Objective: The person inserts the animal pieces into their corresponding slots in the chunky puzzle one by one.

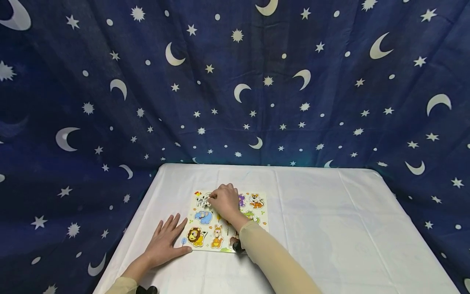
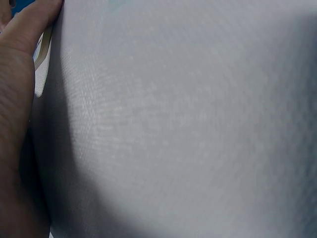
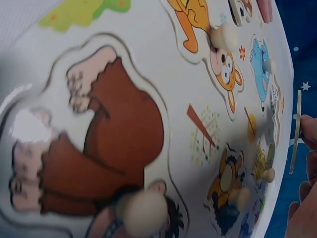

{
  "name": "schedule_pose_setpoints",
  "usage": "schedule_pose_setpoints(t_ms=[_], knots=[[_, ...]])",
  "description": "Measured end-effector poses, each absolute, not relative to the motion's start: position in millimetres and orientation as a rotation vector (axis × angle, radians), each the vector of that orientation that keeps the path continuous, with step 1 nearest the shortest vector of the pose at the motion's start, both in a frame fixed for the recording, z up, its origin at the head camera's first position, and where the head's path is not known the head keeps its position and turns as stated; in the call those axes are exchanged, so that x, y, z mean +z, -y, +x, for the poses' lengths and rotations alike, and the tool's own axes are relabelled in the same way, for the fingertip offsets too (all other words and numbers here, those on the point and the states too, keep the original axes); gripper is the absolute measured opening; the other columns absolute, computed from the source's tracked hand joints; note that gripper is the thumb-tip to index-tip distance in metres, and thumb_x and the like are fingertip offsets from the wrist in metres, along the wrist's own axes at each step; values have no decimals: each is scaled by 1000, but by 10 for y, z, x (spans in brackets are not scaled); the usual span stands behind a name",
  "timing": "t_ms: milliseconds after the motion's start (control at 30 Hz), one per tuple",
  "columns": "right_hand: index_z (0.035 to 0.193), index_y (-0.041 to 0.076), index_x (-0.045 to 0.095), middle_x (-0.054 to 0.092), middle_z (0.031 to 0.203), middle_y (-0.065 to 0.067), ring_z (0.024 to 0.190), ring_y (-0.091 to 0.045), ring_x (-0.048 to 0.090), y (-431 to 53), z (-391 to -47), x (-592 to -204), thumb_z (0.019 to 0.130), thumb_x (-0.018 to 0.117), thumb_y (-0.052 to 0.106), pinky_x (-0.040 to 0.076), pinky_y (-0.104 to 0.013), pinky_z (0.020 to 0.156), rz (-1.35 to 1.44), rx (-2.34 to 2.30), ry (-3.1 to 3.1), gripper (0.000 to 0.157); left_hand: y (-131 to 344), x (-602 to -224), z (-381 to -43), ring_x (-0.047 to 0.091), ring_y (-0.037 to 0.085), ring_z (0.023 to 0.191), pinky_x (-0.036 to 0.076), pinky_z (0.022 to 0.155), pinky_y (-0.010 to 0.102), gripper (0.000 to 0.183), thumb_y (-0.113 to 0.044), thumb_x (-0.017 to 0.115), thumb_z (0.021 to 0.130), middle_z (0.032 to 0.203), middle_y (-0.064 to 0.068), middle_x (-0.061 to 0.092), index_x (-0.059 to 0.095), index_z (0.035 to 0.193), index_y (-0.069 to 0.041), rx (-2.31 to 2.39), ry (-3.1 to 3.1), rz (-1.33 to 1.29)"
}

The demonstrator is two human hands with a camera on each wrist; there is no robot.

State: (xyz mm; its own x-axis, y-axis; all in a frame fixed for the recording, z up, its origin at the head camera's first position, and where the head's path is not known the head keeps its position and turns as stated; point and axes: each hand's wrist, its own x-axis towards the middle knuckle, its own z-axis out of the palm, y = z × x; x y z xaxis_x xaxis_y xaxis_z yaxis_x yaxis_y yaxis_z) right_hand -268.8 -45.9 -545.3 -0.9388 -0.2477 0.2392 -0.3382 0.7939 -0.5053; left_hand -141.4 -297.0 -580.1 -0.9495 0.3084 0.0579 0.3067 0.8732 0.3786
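A wooden peg puzzle board (image 1: 208, 229) with cartoon animals lies on the white table. My right hand (image 1: 225, 202) is over its far left part and pinches a puzzle piece. In the right wrist view, that thin wooden piece (image 3: 295, 134) shows edge-on, raised off the board, gripped by the right fingers. Black-and-white zebra artwork (image 1: 203, 201) appears just left of those fingertips. My left hand (image 1: 167, 241) rests flat on the cloth with fingers spread, its thumb at the board's near left corner. Only part of the left hand (image 2: 17, 64) shows in the left wrist view.
Other knobbed pieces sit in the board: the elephant (image 1: 203, 217), lion (image 1: 196, 237), kangaroo (image 1: 217, 237) and tiger (image 1: 256, 201). My right forearm covers part of the board. A white cloth (image 1: 330, 228) covers the table, with a dark blue star-and-moon curtain (image 1: 220, 81) behind.
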Motion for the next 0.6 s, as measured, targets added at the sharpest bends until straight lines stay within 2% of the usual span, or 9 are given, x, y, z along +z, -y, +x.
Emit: schedule_pose_setpoints(t_ms=[367,600], knots=[[92,28,84,60,85,12,85,-15,48,601,-2653,-5531,91,77,37,43,-37,82,459,780,2795,11,2978,-5790,-1377,17,42,153,5,121,65,101,-73,71,80,166,18,27,42,158,-15,644,-3035,479],[93,30,84,59,84,13,84,-14,47,681,-2691,-5558,90,78,40,42,-37,82,430,770,2827,11,2976,-5819,-1411,16,41,154,5,121,65,102,-74,70,80,167,17,26,41,159,-16,627,-3044,494]])
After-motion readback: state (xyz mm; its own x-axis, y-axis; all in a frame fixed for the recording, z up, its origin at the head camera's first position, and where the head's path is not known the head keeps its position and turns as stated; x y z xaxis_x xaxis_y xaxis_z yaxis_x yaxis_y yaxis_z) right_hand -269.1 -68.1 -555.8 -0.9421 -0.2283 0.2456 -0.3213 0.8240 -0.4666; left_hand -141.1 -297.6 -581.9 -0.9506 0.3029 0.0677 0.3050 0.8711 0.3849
